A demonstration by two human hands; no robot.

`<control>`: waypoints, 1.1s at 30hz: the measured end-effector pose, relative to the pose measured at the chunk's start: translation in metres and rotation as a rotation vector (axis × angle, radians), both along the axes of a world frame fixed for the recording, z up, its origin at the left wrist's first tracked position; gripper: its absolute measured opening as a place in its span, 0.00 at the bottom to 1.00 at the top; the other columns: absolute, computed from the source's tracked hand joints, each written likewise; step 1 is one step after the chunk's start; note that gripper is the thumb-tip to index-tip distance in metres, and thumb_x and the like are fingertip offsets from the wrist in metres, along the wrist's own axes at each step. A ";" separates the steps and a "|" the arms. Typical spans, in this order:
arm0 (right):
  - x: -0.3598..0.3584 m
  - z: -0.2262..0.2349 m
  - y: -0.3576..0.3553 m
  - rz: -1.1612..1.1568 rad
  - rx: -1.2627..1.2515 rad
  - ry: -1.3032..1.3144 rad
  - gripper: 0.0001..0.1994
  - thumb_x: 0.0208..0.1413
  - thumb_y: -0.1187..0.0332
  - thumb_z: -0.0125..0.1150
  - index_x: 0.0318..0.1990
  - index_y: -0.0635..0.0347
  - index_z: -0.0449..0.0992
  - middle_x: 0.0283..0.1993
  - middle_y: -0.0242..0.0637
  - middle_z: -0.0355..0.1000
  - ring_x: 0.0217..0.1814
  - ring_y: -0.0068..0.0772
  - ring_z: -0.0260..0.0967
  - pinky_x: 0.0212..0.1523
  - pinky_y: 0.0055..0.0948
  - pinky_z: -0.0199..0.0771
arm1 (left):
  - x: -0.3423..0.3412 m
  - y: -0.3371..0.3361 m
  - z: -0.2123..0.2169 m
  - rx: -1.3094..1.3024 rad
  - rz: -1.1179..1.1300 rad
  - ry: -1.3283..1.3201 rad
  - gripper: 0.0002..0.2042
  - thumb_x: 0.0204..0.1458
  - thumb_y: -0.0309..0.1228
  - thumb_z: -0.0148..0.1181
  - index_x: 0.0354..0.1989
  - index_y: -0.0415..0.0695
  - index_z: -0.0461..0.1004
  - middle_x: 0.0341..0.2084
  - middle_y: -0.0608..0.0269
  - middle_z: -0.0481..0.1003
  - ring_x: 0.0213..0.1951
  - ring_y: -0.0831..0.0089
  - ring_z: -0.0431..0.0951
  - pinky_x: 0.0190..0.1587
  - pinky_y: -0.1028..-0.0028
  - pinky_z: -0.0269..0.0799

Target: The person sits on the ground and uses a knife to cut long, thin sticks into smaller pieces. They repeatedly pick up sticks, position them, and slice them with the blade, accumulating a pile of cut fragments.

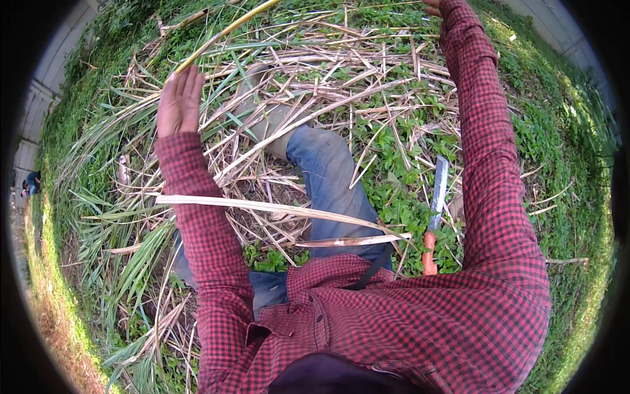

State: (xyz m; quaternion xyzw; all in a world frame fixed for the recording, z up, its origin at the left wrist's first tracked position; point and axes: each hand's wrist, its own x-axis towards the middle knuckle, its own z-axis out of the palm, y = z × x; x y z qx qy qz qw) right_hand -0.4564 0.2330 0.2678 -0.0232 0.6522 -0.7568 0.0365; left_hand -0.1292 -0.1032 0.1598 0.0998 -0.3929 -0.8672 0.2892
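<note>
My left hand [180,104] reaches forward at the upper left, closed on a long yellow-green stalk [226,33]. The stalk curves up and right from my fingers and leaves the picture at the top edge. My right arm stretches far forward; only a sliver of my right hand [432,6] shows at the top edge, so its fingers and anything in them are hidden. A pale split strip [262,207] lies across my left forearm and my leg. A shorter strip [354,241] rests on my lap.
A machete [438,194] with an orange handle lies on green plants right of my leg. Dry stalks [367,72] litter the ground around my boot [269,125]. Long green leaves [141,259] spread at the left. Another person [31,184] is far off at the left rim.
</note>
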 end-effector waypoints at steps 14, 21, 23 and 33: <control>0.210 -0.241 0.010 0.342 0.897 0.810 0.19 0.49 0.73 0.56 0.51 0.57 0.69 0.51 0.42 0.67 0.54 0.45 0.65 0.54 0.34 0.65 | 0.077 0.026 -0.227 -1.730 0.094 -1.193 0.38 0.40 0.42 0.67 0.61 0.51 0.56 0.57 0.49 0.61 0.59 0.55 0.59 0.60 0.57 0.55; 0.172 -0.251 -0.058 0.443 1.222 0.868 0.36 0.41 0.66 0.65 0.62 0.52 0.56 0.62 0.47 0.54 0.66 0.50 0.49 0.64 0.43 0.52 | 0.039 -0.012 -0.207 -1.851 0.147 -1.398 0.56 0.31 0.40 0.73 0.67 0.57 0.36 0.67 0.50 0.39 0.67 0.54 0.40 0.65 0.53 0.41; 0.198 -0.246 -0.063 0.498 1.046 0.945 0.38 0.41 0.65 0.66 0.62 0.53 0.56 0.62 0.49 0.54 0.64 0.52 0.50 0.63 0.44 0.53 | 0.046 -0.039 -0.212 -1.768 0.127 -1.480 0.53 0.36 0.44 0.69 0.68 0.57 0.35 0.66 0.49 0.41 0.67 0.56 0.41 0.65 0.54 0.42; 0.250 -0.280 -0.050 0.502 0.932 0.806 0.20 0.54 0.68 0.51 0.55 0.61 0.65 0.54 0.50 0.63 0.57 0.52 0.60 0.57 0.42 0.60 | 0.049 -0.045 -0.245 -1.940 -0.057 -1.338 0.12 0.51 0.27 0.47 0.45 0.45 0.65 0.40 0.54 0.74 0.44 0.61 0.75 0.51 0.58 0.66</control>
